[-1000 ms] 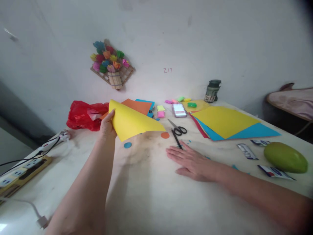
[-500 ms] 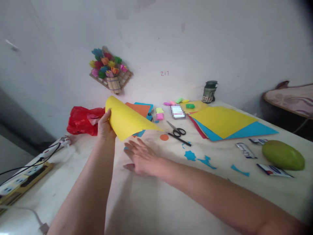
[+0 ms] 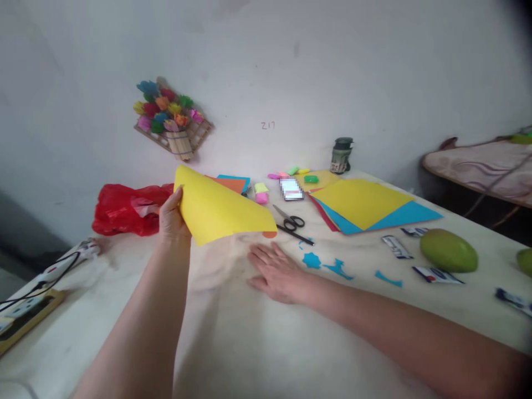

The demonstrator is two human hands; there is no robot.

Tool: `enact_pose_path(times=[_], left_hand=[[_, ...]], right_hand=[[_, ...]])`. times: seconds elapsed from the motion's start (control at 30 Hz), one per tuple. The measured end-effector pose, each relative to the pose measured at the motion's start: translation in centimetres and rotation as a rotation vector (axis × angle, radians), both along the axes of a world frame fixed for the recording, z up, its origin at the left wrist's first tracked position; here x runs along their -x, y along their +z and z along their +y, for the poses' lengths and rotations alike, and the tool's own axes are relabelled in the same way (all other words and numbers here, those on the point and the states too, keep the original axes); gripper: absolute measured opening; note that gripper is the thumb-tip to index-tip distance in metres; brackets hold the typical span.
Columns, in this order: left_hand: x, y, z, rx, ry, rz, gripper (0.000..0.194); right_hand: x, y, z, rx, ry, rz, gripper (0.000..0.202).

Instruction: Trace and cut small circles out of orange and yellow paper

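My left hand (image 3: 173, 216) is closed on the left edge of a yellow paper sheet (image 3: 220, 210), which hangs curved above the table. My right hand (image 3: 276, 272) lies flat on the tabletop with its fingers spread, holding nothing that I can see. Just past its fingertips an orange paper circle (image 3: 269, 234) is partly covered by the yellow sheet. Black-handled scissors (image 3: 292, 220) and a black pen-like stick (image 3: 297, 235) lie beyond the right hand. Blue paper scraps, among them a scalloped piece (image 3: 311, 260), are to its right.
At the right sit stacked yellow and blue sheets (image 3: 399, 213), a green fruit (image 3: 449, 251) and small packets (image 3: 438, 275). Farther back are a phone (image 3: 291, 189) and a bottle (image 3: 342, 155). A red plastic bag (image 3: 124, 209) and a power strip (image 3: 31, 316) are at the left.
My right hand has slid to the right across the tabletop. The yellow sheet's free end has swung lower and partly covers the orange circle. The view has turned slightly right.
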State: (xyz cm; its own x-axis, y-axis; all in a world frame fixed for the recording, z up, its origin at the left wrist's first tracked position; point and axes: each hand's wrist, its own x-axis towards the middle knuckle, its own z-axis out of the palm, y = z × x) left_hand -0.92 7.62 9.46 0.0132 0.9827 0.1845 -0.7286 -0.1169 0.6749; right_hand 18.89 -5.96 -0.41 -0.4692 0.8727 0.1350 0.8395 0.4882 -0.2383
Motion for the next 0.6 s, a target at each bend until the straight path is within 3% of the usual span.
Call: enact_pose_path(times=[0.13, 0.33, 0.43, 0.6], left_hand=[[-1.2, -0.4, -0.2, -0.008, -0.068, 0.016, 0.019], [-1.6, -0.7, -1.1, -0.019, -0.095, 0.027, 0.019], [-1.3, -1.0, -1.7, -0.002, -0.1, 0.05, 0.018], [-0.8, -1.6, -2.0, 0.026, -0.15, 0.054, 0.017]], right_hand=[[-4.2, -0.3, -2.2, -0.023, -0.098, -0.068, 0.064], [-8.5, -0.6, -2.5, -0.072, -0.203, -0.132, 0.064], [-9.6, -0.6, -2.5, -0.113, -0.292, -0.159, 0.06], [-9.9, 0.3, -2.0, -0.358, -0.453, -0.164, 0.044]])
